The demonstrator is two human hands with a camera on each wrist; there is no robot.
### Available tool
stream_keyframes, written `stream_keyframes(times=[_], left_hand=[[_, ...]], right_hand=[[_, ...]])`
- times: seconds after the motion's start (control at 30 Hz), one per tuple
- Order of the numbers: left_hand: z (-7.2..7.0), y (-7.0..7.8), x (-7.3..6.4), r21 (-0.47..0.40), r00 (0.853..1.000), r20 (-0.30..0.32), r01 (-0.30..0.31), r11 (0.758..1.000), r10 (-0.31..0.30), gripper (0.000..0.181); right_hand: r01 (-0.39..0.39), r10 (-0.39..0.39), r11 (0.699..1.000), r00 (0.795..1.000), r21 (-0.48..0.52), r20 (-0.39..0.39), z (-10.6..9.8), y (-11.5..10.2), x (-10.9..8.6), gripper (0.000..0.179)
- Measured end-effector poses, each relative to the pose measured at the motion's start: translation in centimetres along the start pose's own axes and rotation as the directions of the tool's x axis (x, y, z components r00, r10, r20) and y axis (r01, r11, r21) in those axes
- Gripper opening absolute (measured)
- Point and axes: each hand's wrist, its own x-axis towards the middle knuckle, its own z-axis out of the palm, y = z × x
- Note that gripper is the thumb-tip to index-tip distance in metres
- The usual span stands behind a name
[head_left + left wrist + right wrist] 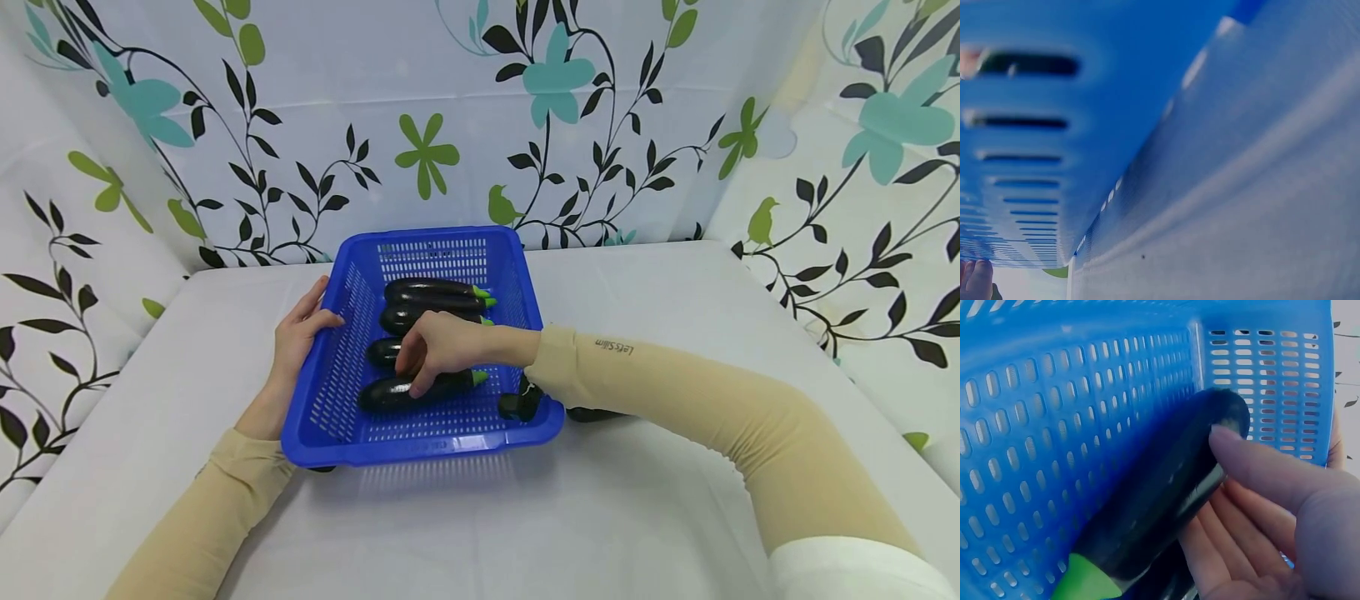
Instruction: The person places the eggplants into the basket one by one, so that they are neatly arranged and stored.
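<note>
A blue plastic basket [450, 448] with slotted walls holds several dark eggplants with green stem ends. My left hand [298, 337] grips its left rim, thumb over the edge. In the left wrist view the outside of the basket wall [1110, 81] fills the upper left, with fingertips at the lower left corner. Inside the basket, my right hand [447, 343] pinches the nearest eggplant [386, 396], which lies along the front wall. The right wrist view shows my thumb on that eggplant [1147, 500] near its rounded end and my fingers along its side.
Farther back in the basket lie other eggplants [431, 287]. A small black device [520, 406] is at my right wrist. Beyond the basket's right front corner, a dark object [592, 414] lies partly hidden. A white-covered table [465, 533] stands before a leaf-patterned curtain [420, 75].
</note>
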Motion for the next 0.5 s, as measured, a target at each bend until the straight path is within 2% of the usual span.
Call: stream_keyframes(times=[0.13,0.5], left_hand=[[-0.04,-0.03,0.00,-0.019,1.000,0.009,0.002,1.000,-0.002,0.067],[-0.04,0.13,-0.11,-0.041,1.000,0.011,0.016,0.999,-0.016,0.067]], right_hand=[[-0.015,0.015,1.000,0.999,-0.013,-0.030,-0.13,0.09,0.07,0.032],[0.009,-0.008,0.999,1.000,0.031,-0.022,-0.23,0.14,0.00,0.031]])
